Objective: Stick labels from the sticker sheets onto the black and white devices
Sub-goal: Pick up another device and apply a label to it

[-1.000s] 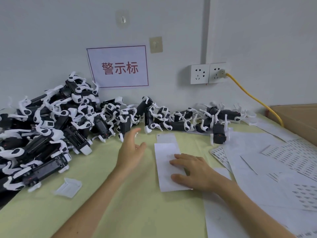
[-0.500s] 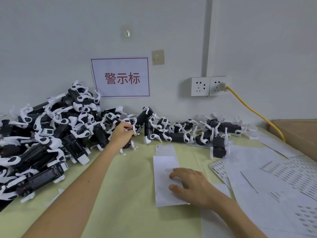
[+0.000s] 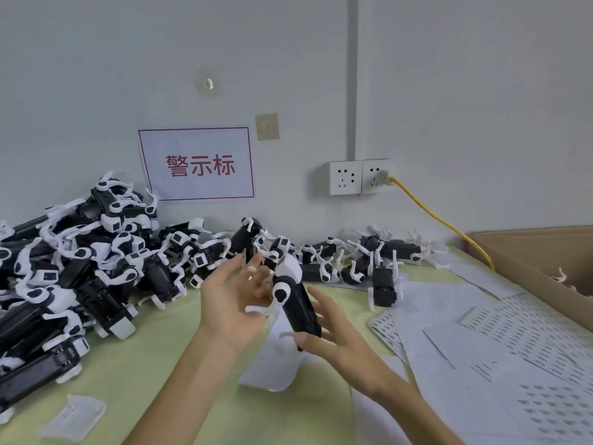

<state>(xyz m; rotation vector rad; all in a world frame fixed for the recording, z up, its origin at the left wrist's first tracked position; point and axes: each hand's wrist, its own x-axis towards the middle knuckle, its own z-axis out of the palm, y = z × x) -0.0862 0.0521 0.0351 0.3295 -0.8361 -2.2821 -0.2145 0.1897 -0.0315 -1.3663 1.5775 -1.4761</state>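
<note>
Well, over at 9 o'clock a big pile of devices (image 3: 80,268), black and white, lies on the green tabletop (image 3: 154,364) against the wall. Near the middle, the left hand (image 3: 229,303) is up in the air with its fingers (image 3: 221,273) spread wide and straight. The tips seem to just touch one device (image 3: 296,303), but that part is blurry.

That device stands almost upright between the two hands, white end up, above a white paper (image 3: 272,370). The right hand (image 3: 333,338) holds its black bottom end, thumb in front and fingers behind.

A row of devices (image 3: 369,255) sits at 1 o'clock by the wall. The sticker sheets (image 3: 513,335) lie spread out at 4 o'clock, well apart from both hands. A cardboard box (image 3: 526,261) sits at 3 o'clock.

I think the job is at an early step for this device. It is picked up, but neither hand has a label and I see none on it. A label must be peeled off and pressed on. Whether the piled ones have labels is too small to tell.
</note>
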